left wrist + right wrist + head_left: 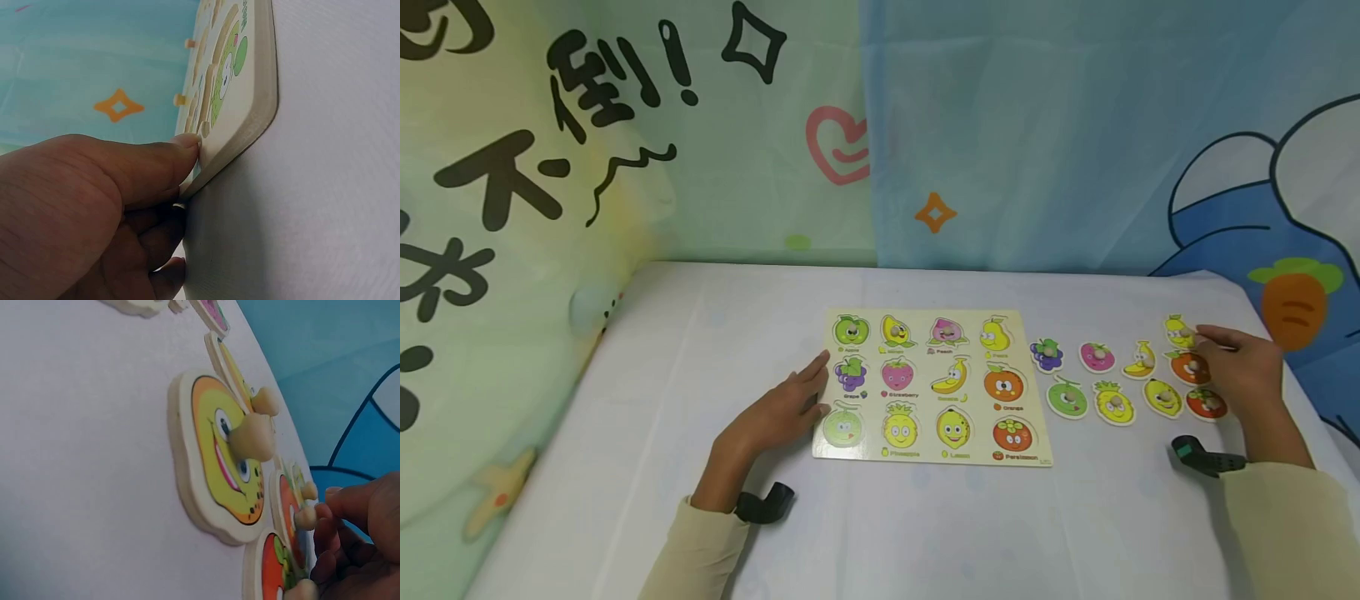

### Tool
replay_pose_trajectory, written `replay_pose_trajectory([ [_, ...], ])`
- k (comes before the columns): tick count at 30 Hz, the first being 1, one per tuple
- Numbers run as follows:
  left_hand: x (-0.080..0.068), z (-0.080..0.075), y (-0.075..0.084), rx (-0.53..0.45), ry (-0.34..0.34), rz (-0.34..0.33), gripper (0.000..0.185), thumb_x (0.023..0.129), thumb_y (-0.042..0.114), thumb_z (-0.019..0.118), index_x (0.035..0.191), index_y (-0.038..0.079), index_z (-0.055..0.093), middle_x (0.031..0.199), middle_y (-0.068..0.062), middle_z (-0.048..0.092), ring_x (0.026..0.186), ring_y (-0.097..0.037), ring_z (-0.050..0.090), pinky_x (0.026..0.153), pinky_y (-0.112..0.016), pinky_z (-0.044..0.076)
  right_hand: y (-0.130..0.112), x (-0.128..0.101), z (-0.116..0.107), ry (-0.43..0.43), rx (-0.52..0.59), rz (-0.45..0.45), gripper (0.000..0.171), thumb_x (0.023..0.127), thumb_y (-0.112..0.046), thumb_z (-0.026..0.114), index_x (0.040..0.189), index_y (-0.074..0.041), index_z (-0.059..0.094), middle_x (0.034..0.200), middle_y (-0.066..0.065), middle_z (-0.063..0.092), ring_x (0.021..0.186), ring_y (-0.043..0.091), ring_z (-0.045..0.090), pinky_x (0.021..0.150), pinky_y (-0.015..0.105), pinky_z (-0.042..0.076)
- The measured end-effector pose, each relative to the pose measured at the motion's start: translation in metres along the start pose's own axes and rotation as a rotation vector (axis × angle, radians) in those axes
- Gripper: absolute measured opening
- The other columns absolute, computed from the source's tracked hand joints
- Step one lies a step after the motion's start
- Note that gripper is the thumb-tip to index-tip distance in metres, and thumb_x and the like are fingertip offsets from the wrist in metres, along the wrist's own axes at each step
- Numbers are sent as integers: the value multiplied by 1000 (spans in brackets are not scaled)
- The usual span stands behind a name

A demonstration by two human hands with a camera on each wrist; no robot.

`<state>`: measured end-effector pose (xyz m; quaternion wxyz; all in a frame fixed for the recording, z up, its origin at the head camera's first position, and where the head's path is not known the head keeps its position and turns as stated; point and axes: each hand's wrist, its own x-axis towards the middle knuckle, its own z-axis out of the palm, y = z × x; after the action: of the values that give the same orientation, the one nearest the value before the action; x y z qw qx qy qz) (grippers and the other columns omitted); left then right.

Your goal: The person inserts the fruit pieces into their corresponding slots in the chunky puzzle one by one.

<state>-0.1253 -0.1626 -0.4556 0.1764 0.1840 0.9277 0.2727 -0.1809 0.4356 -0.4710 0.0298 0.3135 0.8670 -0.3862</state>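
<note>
White cloth covers the counter (925, 533). Left hand (782, 408), fingers flat, steadies the puzzle board (929, 460); keep it pressed. Right hand (1243, 371), fingers curled, reaches the top-right yellow piece (1177, 332): pinch its knob squarely.

The left hand (786, 408) rests flat on the left edge of the fruit puzzle board (931, 457). The right hand (1243, 371) touches the yellow mango piece (1178, 332) among the loose fruit pieces (1112, 402) on the white table (700, 350).

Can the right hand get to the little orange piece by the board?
Probably yes. The right hand hovers right beside the orange piece, fingers close to its knob, with nothing between. Only neighbouring loose pieces crowd it.
</note>
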Motion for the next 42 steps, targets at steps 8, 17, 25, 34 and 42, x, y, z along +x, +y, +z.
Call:
replay_pose_trajectory([
  [8, 0, 1, 2, -27, -13, 12, 62, 99, 17, 58, 151, 2, 28, 161, 0, 12, 145, -22, 19, 117, -42, 17, 9, 18, 5, 7, -41, -2, 59, 100, -44, 46, 148, -10, 42, 140, 20, 47, 99, 28, 53, 64, 26, 52],
  [17, -1, -1, 2, -31, -6, 28, 61, 99, 15, 57, 151, 0, 28, 161, -2, 13, 145, -23, 19, 117, -42, 16, -1, 15, 12, 25, -126, -60, 54, 102, -32, 46, 145, -1, 43, 140, 28, 44, 117, 42, 45, 83, 48, 49],
  [25, 0, -1, 3, -38, -9, 13, 60, 100, 14, 56, 152, 3, 28, 161, 0, 12, 145, -22, 18, 117, -41, 16, -14, 3, 14, 53, -178, -116, 51, 102, -29, 45, 140, 6, 46, 134, 30, 46, 113, 44, 45, 76, 46, 50],
  [34, 0, -3, 4, -19, -7, 5, 60, 100, 14, 56, 151, 2, 27, 161, -1, 12, 145, -22, 18, 117, -41, 16, -39, -16, 23, 57, -161, -299, 52, 103, -32, 46, 136, 7, 51, 125, 28, 51, 106, 40, 45, 65, 29, 47],
  [42, 1, -1, 1, -24, -2, 15, 61, 99, 13, 57, 151, 0, 28, 161, -2, 12, 145, -22, 18, 118, -41, 16, -53, -28, 42, -51, -102, -313, 64, 96, -52, 51, 134, 0, 56, 129, 23, 53, 111, 35, 48, 60, 14, 45],
])
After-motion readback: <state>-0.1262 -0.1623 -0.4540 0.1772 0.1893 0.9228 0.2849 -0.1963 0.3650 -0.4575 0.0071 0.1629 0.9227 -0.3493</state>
